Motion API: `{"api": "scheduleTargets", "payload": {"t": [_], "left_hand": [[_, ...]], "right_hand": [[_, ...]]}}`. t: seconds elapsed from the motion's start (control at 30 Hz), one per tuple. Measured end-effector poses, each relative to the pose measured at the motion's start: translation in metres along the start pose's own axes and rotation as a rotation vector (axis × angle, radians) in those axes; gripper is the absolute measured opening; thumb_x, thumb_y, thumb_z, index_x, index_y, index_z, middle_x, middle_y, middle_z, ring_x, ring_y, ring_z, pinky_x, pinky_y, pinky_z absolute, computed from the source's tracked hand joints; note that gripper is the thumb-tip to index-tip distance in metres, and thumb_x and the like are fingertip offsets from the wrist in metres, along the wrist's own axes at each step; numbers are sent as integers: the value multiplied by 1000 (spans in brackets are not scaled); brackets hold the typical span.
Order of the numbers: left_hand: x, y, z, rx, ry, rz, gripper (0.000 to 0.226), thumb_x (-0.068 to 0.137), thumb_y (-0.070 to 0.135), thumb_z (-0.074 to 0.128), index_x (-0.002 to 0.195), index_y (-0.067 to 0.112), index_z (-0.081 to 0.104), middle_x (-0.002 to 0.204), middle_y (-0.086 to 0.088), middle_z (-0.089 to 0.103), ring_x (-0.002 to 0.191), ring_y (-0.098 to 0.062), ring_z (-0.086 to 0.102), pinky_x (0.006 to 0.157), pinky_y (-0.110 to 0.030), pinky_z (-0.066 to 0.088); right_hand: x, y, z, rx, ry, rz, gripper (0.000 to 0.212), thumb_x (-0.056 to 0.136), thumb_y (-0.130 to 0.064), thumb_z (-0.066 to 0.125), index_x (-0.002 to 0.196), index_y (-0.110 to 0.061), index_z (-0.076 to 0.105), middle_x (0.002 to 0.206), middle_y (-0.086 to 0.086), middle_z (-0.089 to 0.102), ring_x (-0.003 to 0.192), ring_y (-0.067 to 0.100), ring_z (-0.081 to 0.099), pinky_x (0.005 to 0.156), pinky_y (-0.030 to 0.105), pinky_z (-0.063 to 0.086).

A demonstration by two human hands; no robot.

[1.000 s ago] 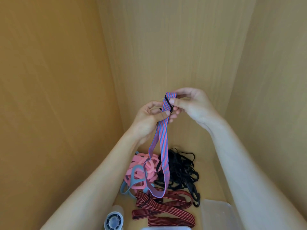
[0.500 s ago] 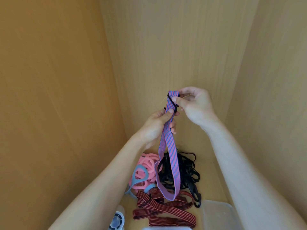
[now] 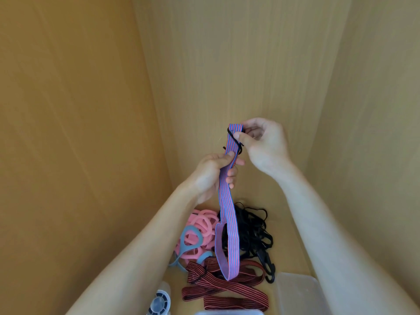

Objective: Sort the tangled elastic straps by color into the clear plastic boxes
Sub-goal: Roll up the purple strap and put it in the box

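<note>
A blue-and-red striped strap (image 3: 227,223) hangs in a long loop between my raised hands. My left hand (image 3: 211,173) grips it a little below its top. My right hand (image 3: 261,139) pinches the top end, where a thin black band (image 3: 234,142) wraps around the strap. Below on the wooden floor lie a heap of pink loops (image 3: 202,226), grey-blue loops (image 3: 189,237), a tangle of black cords (image 3: 252,230) with a black hook (image 3: 269,269), and red-and-black striped straps (image 3: 227,292). The hanging loop's bottom reaches the red-and-black straps.
A clear plastic box (image 3: 297,292) stands at the lower right, and the rim of another clear box (image 3: 229,312) shows at the bottom edge. A small round white-and-blue object (image 3: 159,302) lies at the lower left. Wooden walls (image 3: 227,64) close in on three sides.
Both hands have moved right with the striped strap; the right hand has risen a little. The left hand has slid lower along the strap, and the hanging loop has swung right, off the pink loops.
</note>
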State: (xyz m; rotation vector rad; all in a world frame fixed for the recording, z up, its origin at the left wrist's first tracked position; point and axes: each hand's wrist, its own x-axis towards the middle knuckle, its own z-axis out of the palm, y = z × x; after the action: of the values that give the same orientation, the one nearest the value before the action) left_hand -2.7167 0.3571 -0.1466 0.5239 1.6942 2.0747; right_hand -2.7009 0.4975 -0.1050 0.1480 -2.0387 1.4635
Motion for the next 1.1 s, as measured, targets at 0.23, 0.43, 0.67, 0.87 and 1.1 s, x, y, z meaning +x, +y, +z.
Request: {"api": "scheduleTargets", "payload": {"t": [0.23, 0.43, 0.67, 0.87, 1.1], "left_hand": [[-3, -1, -3, -140, -39, -23, 29, 103, 16, 29, 89, 7, 53, 64, -6, 37, 54, -20, 40, 59, -33, 41], [-1, -4, -6, -266, -14, -65, 30, 97, 19, 21, 83, 11, 47, 66, -5, 36, 55, -20, 41, 64, -36, 37], [5, -5, -7, -347, 6, -14, 41, 94, 20, 18, 91, 3, 54, 76, -13, 49, 65, -26, 54, 72, -39, 47], [7, -8, -4, -281, 42, 23, 38, 98, 16, 24, 100, 6, 60, 80, -10, 55, 69, -22, 53, 71, -36, 47], [10, -11, -2, -139, 135, 137, 26, 102, 4, 36, 111, 9, 60, 63, -2, 59, 48, -15, 47, 50, -28, 41]], "right_hand": [[-1, 8, 3, -14, -7, -127, 37, 79, -7, 78, 80, -42, 66, 82, -17, 67, 67, -7, 58, 64, 10, 41], [-15, 21, 3, -18, -27, -266, 36, 78, -5, 74, 92, -38, 68, 92, -14, 69, 78, 4, 66, 75, 29, 51], [-36, 38, 9, -28, -35, -380, 42, 75, 11, 65, 97, -25, 66, 101, -7, 65, 94, 15, 64, 75, 22, 52], [-46, 45, 14, 54, -74, -320, 41, 81, 5, 65, 95, -32, 55, 116, -22, 65, 94, 8, 63, 73, 53, 57], [-46, 50, 12, 22, -5, -357, 33, 80, 8, 66, 94, -21, 58, 114, -16, 69, 106, 16, 67, 84, 39, 51]]}}
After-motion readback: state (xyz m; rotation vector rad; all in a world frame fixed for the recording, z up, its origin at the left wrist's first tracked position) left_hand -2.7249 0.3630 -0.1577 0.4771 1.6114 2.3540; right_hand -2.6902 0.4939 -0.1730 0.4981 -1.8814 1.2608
